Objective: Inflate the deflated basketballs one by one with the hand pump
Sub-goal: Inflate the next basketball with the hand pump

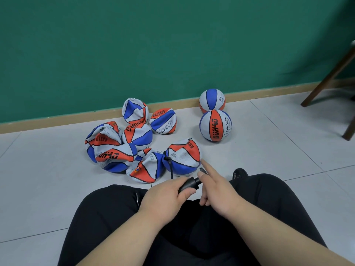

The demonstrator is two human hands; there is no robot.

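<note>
Hands are both on the hand pump [189, 184], held low over the lap. Left hand [163, 194] is wrapped round the black barrel. Right hand [217, 191] is curled on the handle end, index finger sticking straight out, and a black tip of the handle shows just under that finger.

Black hose [171, 169] runs from the pump up to the nearest deflated basketball [184, 156], plugged in at the ball's left edge. That ball sits on the floor [269, 150] just past the knees, caved in, with red, blue and grey panels.

Left of it is a heap of other flat balls [115, 152], touching and overlapping, reaching back to the skirting board [57, 122].

Two round balls are to the right, well apart from the heap: the near one [216, 124] touches the far one [211, 99], which sits against the skirting.

Green wall [153, 45] behind. Dark wooden chair legs [326, 77] at far right. Person is seated in black trousers [115, 217], with a black shoe [239, 173] beside the right hand.
</note>
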